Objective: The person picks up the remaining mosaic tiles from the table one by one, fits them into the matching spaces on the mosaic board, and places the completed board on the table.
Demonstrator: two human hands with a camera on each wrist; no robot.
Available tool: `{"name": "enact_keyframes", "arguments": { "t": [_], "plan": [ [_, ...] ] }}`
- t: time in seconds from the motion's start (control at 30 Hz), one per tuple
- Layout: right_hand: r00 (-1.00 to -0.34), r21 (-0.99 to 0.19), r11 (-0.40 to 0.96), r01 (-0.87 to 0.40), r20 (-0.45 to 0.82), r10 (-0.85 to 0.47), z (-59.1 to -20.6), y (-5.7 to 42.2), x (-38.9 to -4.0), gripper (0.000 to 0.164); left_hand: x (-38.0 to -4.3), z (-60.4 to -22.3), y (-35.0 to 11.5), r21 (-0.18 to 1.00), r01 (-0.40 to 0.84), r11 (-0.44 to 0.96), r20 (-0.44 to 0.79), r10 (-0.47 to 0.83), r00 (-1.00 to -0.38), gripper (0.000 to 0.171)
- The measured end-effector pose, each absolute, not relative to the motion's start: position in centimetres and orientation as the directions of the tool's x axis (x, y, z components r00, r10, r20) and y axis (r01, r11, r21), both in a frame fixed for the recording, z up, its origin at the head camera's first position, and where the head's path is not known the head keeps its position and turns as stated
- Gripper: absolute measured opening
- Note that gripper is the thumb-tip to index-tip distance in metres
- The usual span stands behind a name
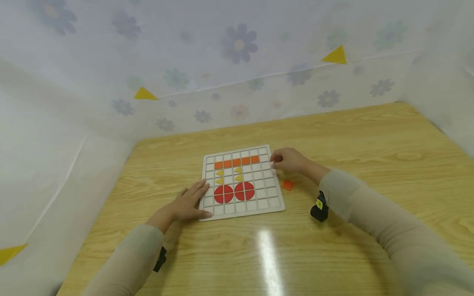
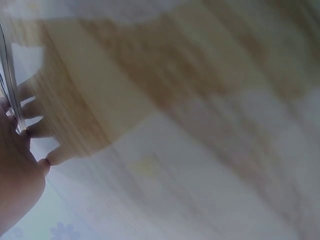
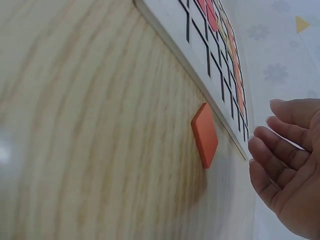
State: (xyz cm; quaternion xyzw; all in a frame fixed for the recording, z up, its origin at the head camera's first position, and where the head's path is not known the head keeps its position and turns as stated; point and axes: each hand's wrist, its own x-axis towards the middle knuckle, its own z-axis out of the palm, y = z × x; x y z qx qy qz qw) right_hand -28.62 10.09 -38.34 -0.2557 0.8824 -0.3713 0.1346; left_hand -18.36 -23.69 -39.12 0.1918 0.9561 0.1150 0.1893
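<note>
A white grid board [image 1: 261, 204] lies flat on the table. On it are a row of orange squares [image 1: 236, 162], several small yellow triangles [image 1: 238, 169] and two red circles [image 1: 219, 190] made of quarter pieces. My left hand [image 1: 187, 203] rests on the board's left edge with fingers extended. At the board's upper right edge is my right hand [image 1: 290, 159], its fingers loosely bent; the right wrist view shows nothing in that hand [image 3: 290, 160]. Between the right forearm and the board, a loose orange square tile [image 1: 287, 185] lies on the wood, close to the board's side.
The wood-grain table [image 1: 222, 255] meets a pale flowered wall covering [image 1: 207, 102] at the back. Yellow triangular markers [image 1: 335, 55] are on that covering. Black wrist cameras [image 1: 320, 207] sit at both sleeves. The left wrist view is mostly blurred.
</note>
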Motion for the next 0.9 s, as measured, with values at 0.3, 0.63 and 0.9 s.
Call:
{"name": "enact_keyframes", "arguments": {
  "t": [0.3, 0.63, 0.9],
  "plan": [
    [-0.832, -0.747, 0.584, -0.319, -0.074, -0.55, -38.7, 11.8, -27.3, 0.02, -18.4, -39.4, -23.8, 0.276, 0.333, 0.901, -0.323, 0.414, -0.851, 0.091],
    [-0.783, -0.724, 0.605, -0.33, -0.148, -0.605, -38.9, 13.3, -26.5, 0.028, -18.4, -39.4, -24.0, 0.241, 0.347, 0.906, -0.321, 0.412, -0.853, 0.091],
    [-0.777, -0.685, 0.633, -0.361, -0.154, -0.61, -39.0, 13.5, -26.2, 0.028, -18.4, -39.2, -24.1, 0.235, 0.359, 0.903, -0.309, 0.419, -0.853, 0.092]
  ]
}}
